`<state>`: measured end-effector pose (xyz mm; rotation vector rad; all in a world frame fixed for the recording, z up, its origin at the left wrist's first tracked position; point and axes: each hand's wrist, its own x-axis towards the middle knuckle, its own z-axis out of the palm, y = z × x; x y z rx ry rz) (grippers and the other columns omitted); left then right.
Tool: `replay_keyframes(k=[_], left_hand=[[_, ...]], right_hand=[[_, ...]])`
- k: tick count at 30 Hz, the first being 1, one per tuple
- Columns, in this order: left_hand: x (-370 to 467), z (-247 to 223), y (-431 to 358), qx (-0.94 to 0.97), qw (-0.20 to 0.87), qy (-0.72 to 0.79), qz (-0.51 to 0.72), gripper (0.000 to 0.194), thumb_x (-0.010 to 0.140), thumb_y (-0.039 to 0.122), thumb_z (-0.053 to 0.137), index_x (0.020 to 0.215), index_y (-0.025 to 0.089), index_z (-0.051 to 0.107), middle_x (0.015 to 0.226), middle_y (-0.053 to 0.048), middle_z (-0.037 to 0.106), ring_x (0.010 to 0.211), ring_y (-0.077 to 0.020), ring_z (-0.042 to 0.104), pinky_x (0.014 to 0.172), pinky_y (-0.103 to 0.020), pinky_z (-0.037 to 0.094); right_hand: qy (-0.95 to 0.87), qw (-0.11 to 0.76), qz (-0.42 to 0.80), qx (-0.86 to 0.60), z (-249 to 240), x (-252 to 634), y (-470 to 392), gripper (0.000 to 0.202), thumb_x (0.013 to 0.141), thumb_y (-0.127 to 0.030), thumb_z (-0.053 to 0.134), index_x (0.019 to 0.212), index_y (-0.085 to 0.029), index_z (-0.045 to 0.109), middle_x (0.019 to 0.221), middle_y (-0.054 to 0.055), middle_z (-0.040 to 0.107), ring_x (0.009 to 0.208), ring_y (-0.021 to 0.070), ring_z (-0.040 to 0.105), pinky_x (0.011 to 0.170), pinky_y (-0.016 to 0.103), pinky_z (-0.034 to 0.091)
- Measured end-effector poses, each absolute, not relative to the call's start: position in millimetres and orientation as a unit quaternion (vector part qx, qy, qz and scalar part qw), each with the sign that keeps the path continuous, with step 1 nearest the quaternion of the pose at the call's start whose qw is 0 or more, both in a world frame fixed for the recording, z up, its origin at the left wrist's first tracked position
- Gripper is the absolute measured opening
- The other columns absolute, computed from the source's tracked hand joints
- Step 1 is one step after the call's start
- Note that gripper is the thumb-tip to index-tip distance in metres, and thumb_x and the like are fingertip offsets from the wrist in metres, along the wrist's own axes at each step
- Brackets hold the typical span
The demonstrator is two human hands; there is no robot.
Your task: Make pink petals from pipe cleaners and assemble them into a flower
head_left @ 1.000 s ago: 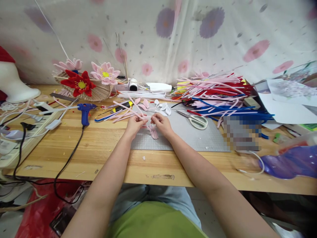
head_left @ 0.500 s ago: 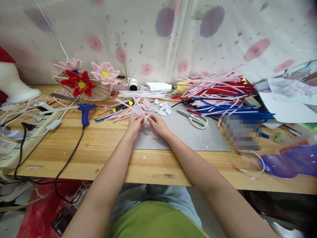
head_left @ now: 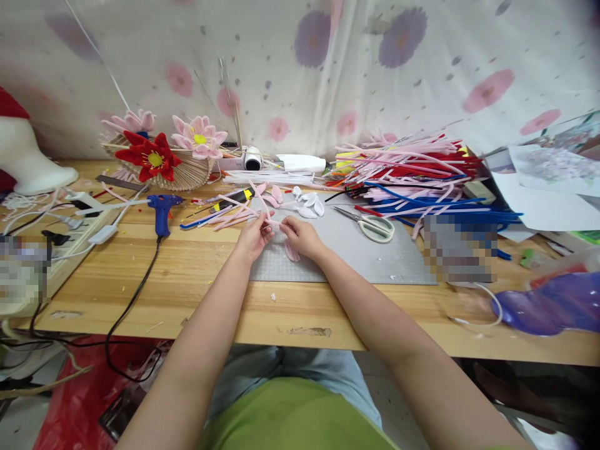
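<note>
Both hands meet over the left part of a grey cutting mat (head_left: 356,262). A pink pipe cleaner (head_left: 273,222) runs between them, pinched by the fingers of my left hand (head_left: 253,239) and my right hand (head_left: 300,237). One end of it seems to stick up above my left fingers. Below the right fingers a pink petal shape (head_left: 291,251) lies on the mat. Just beyond the hands are white petal shapes (head_left: 313,205) and pink petal shapes (head_left: 272,195). Scissors (head_left: 375,227) with pale handles rest on the mat to the right.
A blue glue gun (head_left: 162,212) with a black cord stands at left, near a power strip (head_left: 70,256). Behind it are a red flower (head_left: 152,158) and a pink flower (head_left: 200,137). Pipe cleaners (head_left: 403,162) are heaped at back right. A yellow-black cutter (head_left: 234,200) lies behind my left hand.
The fingers have shifted slightly on the pink pipe cleaner, which now lies more level between the hands. My left hand has turned a little. The other things stay in place.
</note>
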<state>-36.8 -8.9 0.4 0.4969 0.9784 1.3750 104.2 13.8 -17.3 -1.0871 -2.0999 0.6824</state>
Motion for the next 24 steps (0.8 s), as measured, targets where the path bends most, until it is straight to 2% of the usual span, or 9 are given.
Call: replay_keyframes(k=[3,6,12,17,24], left_hand=[[-36,0,-11,0.244,0.675,0.423,0.553,0.015,0.07,0.025,0.068,0.076,0.012,0.064,0.061,0.002,0.055,0.048,-0.0042,0.051,0.046,-0.017,0.047],[-34,-2,-11,0.265,0.665,0.426,0.554,0.014,0.066,0.021,0.071,0.07,0.011,0.062,0.061,0.002,0.056,0.049,-0.0034,0.05,0.048,-0.016,0.047],[-30,-3,-10,0.25,0.613,0.434,0.611,0.02,0.057,0.021,0.076,0.071,0.01,0.065,0.057,0.004,0.054,0.047,-0.0021,0.047,0.047,-0.015,0.046],[-26,0,-11,0.222,0.569,0.448,0.652,0.024,0.051,0.02,0.078,0.07,0.011,0.066,0.051,0.007,0.049,0.043,0.0003,0.041,0.039,-0.011,0.035],[-28,0,-9,0.192,0.54,0.452,0.684,0.019,0.053,0.018,0.076,0.069,0.012,0.066,0.052,0.007,0.049,0.042,0.0012,0.041,0.04,-0.01,0.033]], right_hand=[[-0.767,0.384,0.322,-0.4,-21,106,20,0.02,0.083,-0.033,0.042,0.076,-0.018,0.052,0.07,0.001,0.055,0.065,0.0125,0.047,0.062,0.024,0.034],[-0.748,0.404,0.36,-0.383,-23,107,25,0.021,0.081,-0.035,0.042,0.072,-0.018,0.049,0.069,0.0,0.053,0.066,0.0124,0.046,0.063,0.024,0.035],[-0.757,0.388,0.374,-0.369,-23,104,23,0.021,0.081,-0.036,0.042,0.07,-0.018,0.046,0.066,-0.001,0.049,0.063,0.0114,0.044,0.062,0.024,0.033],[-0.758,0.383,0.374,-0.373,-23,98,17,0.022,0.082,-0.036,0.042,0.069,-0.019,0.045,0.065,-0.001,0.049,0.063,0.012,0.045,0.062,0.025,0.035],[-0.76,0.367,0.351,-0.405,-18,93,10,0.021,0.083,-0.036,0.042,0.069,-0.02,0.046,0.058,-0.002,0.047,0.057,0.0124,0.045,0.056,0.025,0.034]])
